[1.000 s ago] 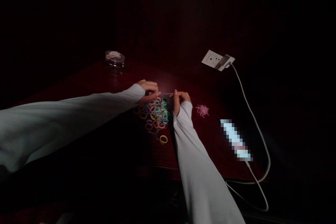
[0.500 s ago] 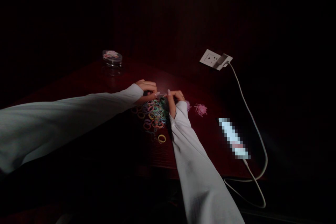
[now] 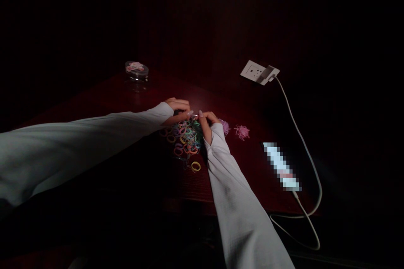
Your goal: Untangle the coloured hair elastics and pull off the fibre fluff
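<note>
Overall, your dark red worktop [image 3: 195, 187] bears everything loose, with the bright, blurred device [image 3: 282, 167] towards its near right corner and the clear round jar [image 3: 136, 76] by its far left edge. Your left hand [image 3: 178, 107] and right hand [image 3: 207, 124] meet over the far side of the heap of coloured bands [image 3: 188, 136]; the purple clump [image 3: 225, 127] and pink clump [image 3: 242, 132] sit to the right. One yellow band [image 3: 195, 167] lies apart, nearer the front edge. Smallest, the thin pale strand [image 3: 195, 116] runs between your fingertips, each hand's thumb and finger seemingly pinched on an end; exactly what it is, you cannot tell. I'd judge a light, even pinch best, forearms steady, wrists low but off the heap, cuffs clear of the bands, and more light over your fingertips.
</note>
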Available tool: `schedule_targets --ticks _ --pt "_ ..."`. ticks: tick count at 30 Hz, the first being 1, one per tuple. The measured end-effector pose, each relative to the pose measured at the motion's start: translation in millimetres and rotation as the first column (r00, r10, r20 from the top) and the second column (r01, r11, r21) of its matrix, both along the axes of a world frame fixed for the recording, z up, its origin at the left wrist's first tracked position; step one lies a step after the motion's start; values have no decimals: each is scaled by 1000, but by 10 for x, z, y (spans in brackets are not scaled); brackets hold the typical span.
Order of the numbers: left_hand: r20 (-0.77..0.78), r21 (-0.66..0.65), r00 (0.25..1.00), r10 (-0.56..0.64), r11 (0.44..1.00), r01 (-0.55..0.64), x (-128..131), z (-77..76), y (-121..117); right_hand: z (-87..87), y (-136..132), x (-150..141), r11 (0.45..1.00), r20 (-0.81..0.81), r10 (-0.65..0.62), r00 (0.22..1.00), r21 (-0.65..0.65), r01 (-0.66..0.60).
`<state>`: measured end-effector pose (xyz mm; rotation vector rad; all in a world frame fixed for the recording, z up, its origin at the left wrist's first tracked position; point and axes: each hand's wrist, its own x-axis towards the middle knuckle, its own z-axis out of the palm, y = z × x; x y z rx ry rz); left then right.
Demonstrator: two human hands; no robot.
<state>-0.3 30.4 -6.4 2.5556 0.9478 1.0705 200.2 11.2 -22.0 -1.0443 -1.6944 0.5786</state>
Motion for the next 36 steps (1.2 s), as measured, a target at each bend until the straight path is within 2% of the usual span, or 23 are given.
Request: schedule_targets --ticks 6,13,19,26,36 --pt "33 17 999 38 999 -39 -5 -20 23 -15 20 7 1000 -16 -13 1000 -18 13" --pt "153 -15 988 -33 999 36 11 -52 53 -9 12 9 999 -1 -5 1000 -44 5" --pt "128 -1 988 -88 996 89 -2 -49 65 -26 18 6 999 -26 8 1000 -37 -9" --pt "83 -11 995 -56 998 57 -21 -33 55 -28 23 14 998 -20 -12 1000 -58 11" --pt "46 -18 996 -76 997 76 -30 36 -14 -44 34 9 1000 -21 -1 1000 -24 1"
